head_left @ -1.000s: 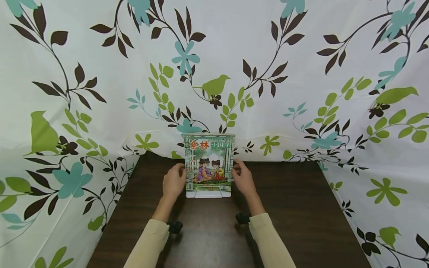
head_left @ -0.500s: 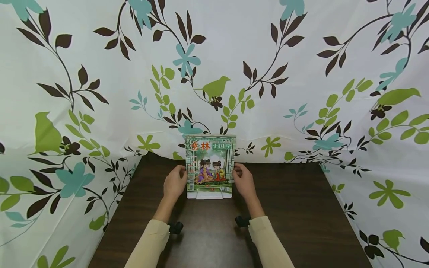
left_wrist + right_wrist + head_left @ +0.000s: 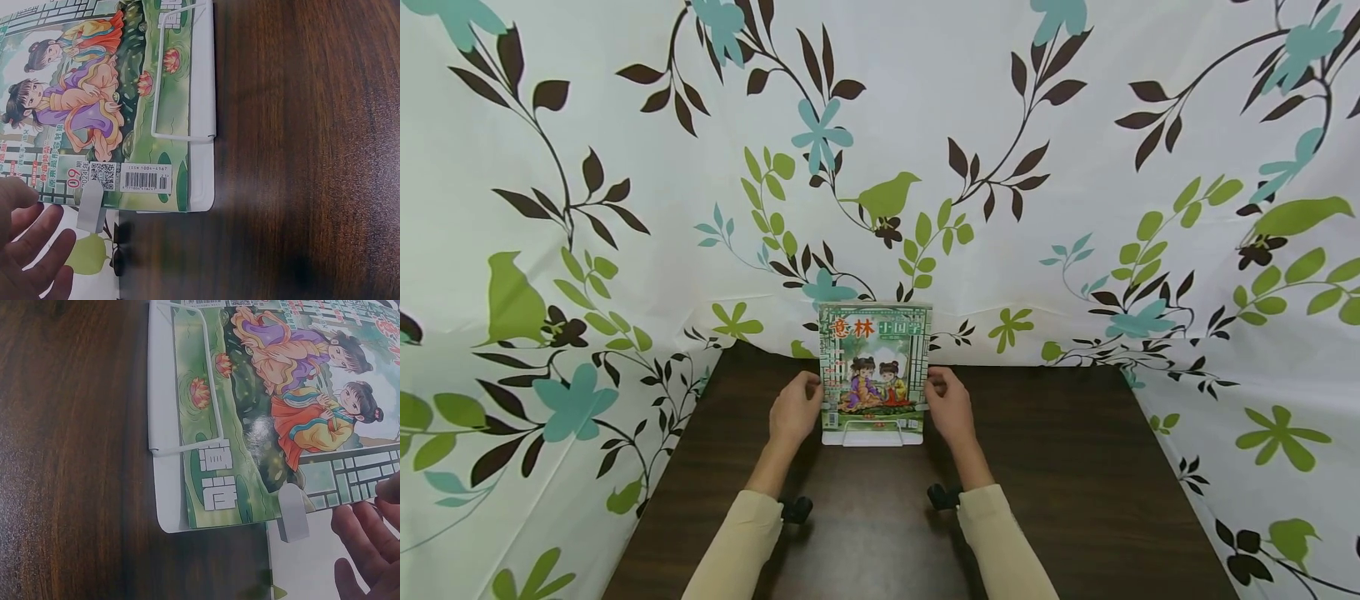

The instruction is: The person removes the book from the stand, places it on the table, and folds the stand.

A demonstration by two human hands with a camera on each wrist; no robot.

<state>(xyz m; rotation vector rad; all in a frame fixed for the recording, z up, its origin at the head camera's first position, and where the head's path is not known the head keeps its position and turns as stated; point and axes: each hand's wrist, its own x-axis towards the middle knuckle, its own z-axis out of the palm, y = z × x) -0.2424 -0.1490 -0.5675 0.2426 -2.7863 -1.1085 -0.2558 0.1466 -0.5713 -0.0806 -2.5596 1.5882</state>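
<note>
Little has just changed: the head view drifts slightly, but your left hand [image 3: 795, 408] and right hand [image 3: 951, 407] keep their places at either side of the magazine [image 3: 876, 367]. Each seems to pinch a side edge, thumb at the front, though the fingertips behind are partly hidden. The magazine stands upright on the white stand [image 3: 872, 438] near the back of the table [image 3: 1075, 467], its lower edge behind the wire loop [image 3: 155, 87], side tabs [image 3: 294, 512] against its edges. This stillness suggests you are steadying it, not shifting it.
</note>
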